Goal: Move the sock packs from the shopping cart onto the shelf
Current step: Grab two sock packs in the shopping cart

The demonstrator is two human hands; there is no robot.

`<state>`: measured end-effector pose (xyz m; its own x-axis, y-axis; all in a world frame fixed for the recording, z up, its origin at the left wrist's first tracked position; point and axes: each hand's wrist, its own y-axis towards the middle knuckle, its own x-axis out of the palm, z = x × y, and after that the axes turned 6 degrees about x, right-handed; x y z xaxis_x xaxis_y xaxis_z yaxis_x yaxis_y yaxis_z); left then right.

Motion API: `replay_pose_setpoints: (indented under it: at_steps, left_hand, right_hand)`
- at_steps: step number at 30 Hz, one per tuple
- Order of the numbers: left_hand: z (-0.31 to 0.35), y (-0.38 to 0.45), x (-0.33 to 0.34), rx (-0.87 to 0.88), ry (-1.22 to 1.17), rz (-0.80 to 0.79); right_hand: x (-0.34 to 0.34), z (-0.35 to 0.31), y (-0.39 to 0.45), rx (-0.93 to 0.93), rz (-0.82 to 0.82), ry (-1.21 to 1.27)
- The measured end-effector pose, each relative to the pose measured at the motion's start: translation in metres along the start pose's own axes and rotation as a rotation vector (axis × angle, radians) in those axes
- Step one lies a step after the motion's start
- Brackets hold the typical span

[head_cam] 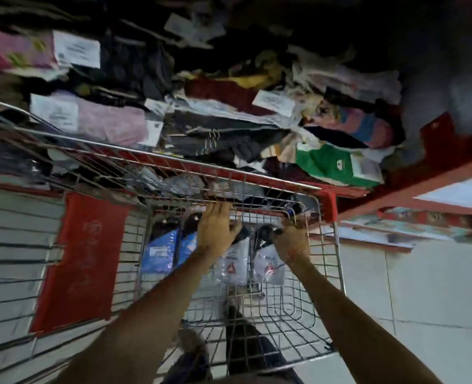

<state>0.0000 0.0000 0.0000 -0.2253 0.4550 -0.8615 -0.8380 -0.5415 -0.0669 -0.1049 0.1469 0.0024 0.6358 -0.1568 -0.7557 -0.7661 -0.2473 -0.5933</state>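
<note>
**Both hands down in the wire cart, shelf piled high above**

At the far left a grey slatted wall panel (13, 245) carries a red hanging sign (82, 261), just beside the cart's left side. Above it, a wire rack (90, 159) slants across the view in front of the shelf (412, 187), a red-edged ledge heaped with packaged clothing: pink packs with white labels at the left, dark folded items in the middle, a green pack (326, 164) and a striped pink-and-blue one toward the right. The heap reaches the shelf's front edge, directly over the cart's far rim. Pale floor tiles (437, 286) lie to the right.

In the shopping cart (293, 309), blue sock packs (162, 253) stand against the left wall, apart from both hands. The left hand (218, 231) reaches in with fingers curled, loosely spread, touching a dark item by the far wire wall; whether it grips is unclear through the blur. The right hand (293, 242) is closed around the dark top of a clear pack.

Two clear sock packs (236, 261) with red-triangle labels hang between and below the hands, side by side, glossy, with dark socks at their tops.
</note>
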Motion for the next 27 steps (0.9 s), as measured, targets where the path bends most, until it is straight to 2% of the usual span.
replay_pose_setpoints:
  at_steps: [3,4,6,9,12,17,23,27]
  left_hand:
    - [-0.009,0.003,0.052,-0.211,-0.110,-0.242]
    - [-0.010,0.001,0.066,-0.248,-0.113,-0.345]
    - [-0.010,0.003,0.087,-0.253,-0.109,-0.423]
    - [-0.009,0.008,0.099,-0.333,-0.154,-0.424]
    - [-0.009,0.009,0.094,-0.408,-0.254,-0.447]
    - [-0.016,-0.001,0.078,-0.466,-0.281,-0.367]
    - [-0.006,-0.015,0.017,-0.385,-0.355,-0.271]
    - [0.005,-0.017,-0.039,-0.260,-0.419,-0.198]
  right_hand:
    - [0.026,0.013,0.032,0.060,-0.076,0.064]
    - [0.033,0.019,0.035,0.074,-0.129,0.059]
    - [0.043,0.025,0.046,0.067,-0.160,0.068]
    - [0.061,0.029,0.059,0.033,-0.134,0.029]
    - [0.073,0.023,0.061,0.085,-0.092,-0.009]
    - [0.069,0.011,0.055,0.110,-0.020,-0.041]
    - [0.021,-0.008,0.003,-0.027,0.039,0.078]
    - [-0.023,-0.024,-0.045,-0.130,0.160,0.163]
